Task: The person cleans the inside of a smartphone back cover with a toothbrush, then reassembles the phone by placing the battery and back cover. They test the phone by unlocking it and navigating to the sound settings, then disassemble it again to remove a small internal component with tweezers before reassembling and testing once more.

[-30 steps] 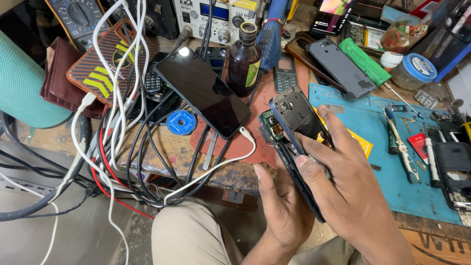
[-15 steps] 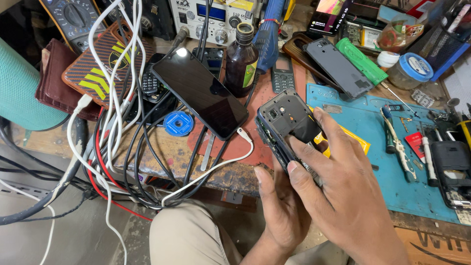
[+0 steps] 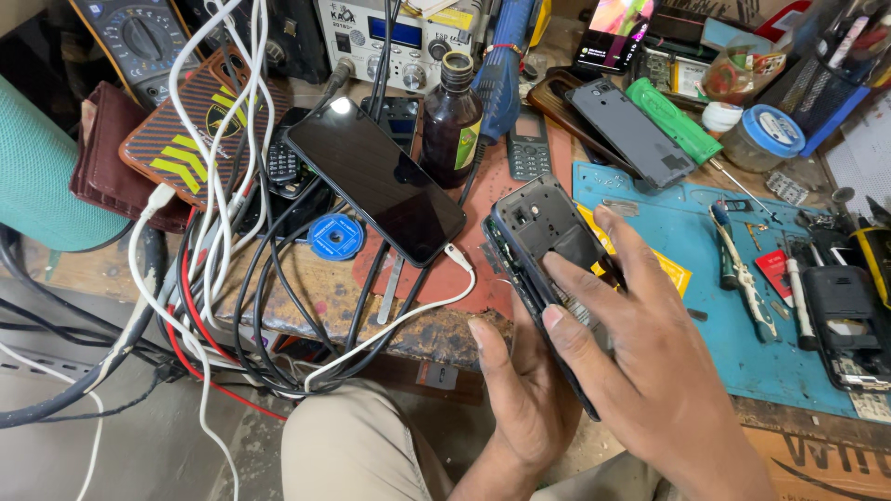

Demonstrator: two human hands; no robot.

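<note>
Left hand (image 3: pixel 524 399) cupped palm-up, thumb raised; right hand (image 3: pixel 640 371) lies above it, fingers (image 3: pixel 580 288) extended.
</note>
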